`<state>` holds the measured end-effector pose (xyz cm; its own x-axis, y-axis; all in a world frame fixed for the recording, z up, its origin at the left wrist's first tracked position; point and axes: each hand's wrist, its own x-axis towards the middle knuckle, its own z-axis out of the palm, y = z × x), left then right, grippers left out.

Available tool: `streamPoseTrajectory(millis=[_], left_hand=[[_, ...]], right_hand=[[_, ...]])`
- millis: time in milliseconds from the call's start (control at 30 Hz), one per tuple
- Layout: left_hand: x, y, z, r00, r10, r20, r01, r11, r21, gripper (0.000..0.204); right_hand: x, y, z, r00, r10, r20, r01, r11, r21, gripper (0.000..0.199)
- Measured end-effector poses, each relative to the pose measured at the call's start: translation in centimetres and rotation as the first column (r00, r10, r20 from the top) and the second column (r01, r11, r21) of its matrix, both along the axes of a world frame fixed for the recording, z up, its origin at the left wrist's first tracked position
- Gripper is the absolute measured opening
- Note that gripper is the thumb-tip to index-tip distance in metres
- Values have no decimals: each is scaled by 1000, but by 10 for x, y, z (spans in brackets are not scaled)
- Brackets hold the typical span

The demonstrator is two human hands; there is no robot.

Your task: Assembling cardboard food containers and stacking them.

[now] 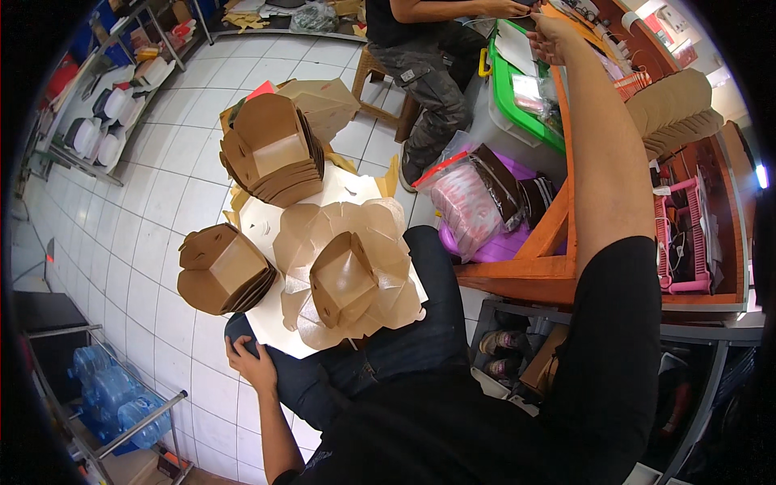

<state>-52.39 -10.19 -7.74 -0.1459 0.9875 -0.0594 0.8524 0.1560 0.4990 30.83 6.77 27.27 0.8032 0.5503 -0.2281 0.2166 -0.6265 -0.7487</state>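
Note:
My left hand (252,365) rests on my left thigh beside the edge of a white board (267,319), fingers apart and holding nothing. My right hand (550,39) is stretched far out over the wooden bench, its fingers closed near another person's hand (506,8); what is between them is too small to name. On the board across my lap lie unfolded brown cardboard box blanks (303,234), with one folded paper food box (345,279) on top. Two nested stacks of folded boxes stand near it, a far stack (275,149) and a left stack (222,267).
Right of my lap, a wooden bench frame (517,275) stands by a grey bin with a green lid (505,61) and a bag of pink-and-white packets (469,198). Cardboard pieces (675,109) are stacked at the right. Metal shelves (105,166) and blue water bottles (113,388) stand left.

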Motion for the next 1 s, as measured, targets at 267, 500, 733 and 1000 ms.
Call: streamPoseTrajectory(millis=[267,500,733,1000], left_hand=[[-4,1,-3,1000,1,-1,-1,1000,8,26],[-2,1,0,1000,5,-4,-5,1000,11,24],[0,4,-2,1000,-10,15,9,1000,11,27],[-1,13,-23,996,-83,28,81,994,75,22]], right_hand=[[-5,-5,-13,997,-1,75,-9,991,136,44],[-41,4,1,983,-174,-54,179,978,110,59],[-27,-7,5,989,-132,69,120,980,157,47],[23,-6,0,978,-207,-3,203,957,208,32]])
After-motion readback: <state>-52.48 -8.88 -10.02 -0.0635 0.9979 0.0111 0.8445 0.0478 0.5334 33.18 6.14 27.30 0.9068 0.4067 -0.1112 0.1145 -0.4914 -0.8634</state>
